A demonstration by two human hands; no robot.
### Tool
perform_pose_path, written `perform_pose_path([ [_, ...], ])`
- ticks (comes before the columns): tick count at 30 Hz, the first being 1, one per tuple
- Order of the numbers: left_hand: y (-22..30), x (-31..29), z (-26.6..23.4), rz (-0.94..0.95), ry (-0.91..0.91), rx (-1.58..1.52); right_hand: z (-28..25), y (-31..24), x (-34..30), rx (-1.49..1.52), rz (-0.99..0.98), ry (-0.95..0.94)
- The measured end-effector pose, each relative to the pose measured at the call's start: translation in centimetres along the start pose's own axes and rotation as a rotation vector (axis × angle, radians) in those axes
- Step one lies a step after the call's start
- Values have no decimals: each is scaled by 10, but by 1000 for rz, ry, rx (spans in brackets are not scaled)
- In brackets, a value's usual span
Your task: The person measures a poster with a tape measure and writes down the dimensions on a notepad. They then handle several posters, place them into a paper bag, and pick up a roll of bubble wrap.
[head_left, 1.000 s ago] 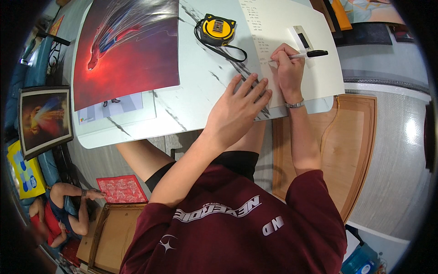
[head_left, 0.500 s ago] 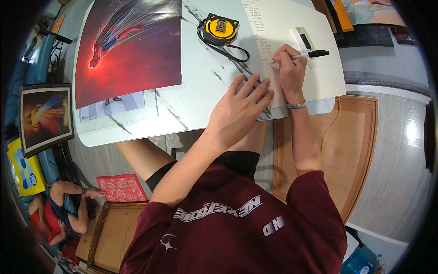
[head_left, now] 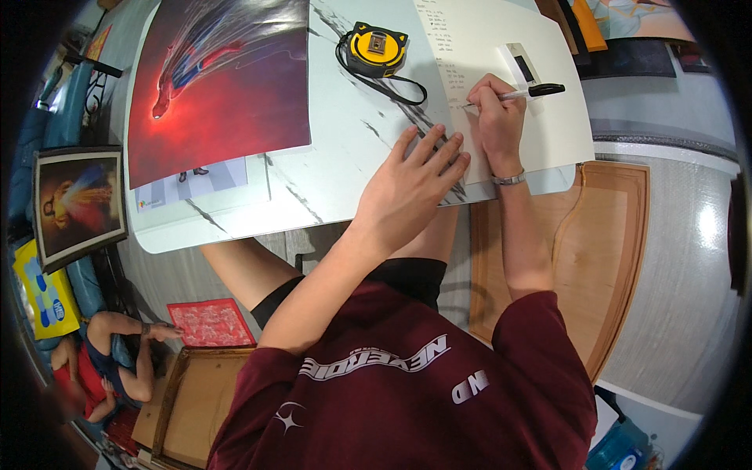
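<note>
My right hand (head_left: 500,121) grips a black-capped pen (head_left: 513,95), its tip on a large sheet of off-white paper (head_left: 552,133) below lines of small handwriting. Flat beside the sheet's left edge lies my left hand (head_left: 411,176), fingers spread over the marble-patterned tabletop (head_left: 313,184). Beyond that hand sits a yellow and black tape measure (head_left: 376,51) with a black wrist strap. Just past the pen, a small white rectangular object with a dark strip (head_left: 520,64) rests on the paper; I cannot tell its kind.
A red poster (head_left: 227,94) covers the table's left part, over a paler print (head_left: 192,185). A framed picture (head_left: 78,204) stands at left, above a yellow package (head_left: 47,290). Another person (head_left: 102,368) sits at lower left near an empty frame (head_left: 200,403). A wooden panel (head_left: 603,258) leans at right.
The pen's tail has tipped slightly toward the far side as my right hand makes a tiny writing motion. My left hand stays in place.
</note>
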State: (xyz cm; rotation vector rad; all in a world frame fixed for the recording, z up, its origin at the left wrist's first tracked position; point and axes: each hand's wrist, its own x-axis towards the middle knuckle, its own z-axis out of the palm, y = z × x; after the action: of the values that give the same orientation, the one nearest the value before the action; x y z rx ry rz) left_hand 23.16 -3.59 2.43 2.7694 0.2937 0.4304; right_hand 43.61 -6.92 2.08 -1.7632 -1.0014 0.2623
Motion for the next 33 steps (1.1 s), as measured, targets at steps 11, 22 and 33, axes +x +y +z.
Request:
perform_pose_path([
  [11, 0, 0, 0, -5, -11, -4, -6, 6, 3, 118, 54, -44],
  [22, 1, 1, 0, -9, -13, -17, -7, 3, 3, 94, 26, -56],
  [33, 1, 1, -1, -6, -13, -3, -6, 4, 2, 100, 40, -23],
])
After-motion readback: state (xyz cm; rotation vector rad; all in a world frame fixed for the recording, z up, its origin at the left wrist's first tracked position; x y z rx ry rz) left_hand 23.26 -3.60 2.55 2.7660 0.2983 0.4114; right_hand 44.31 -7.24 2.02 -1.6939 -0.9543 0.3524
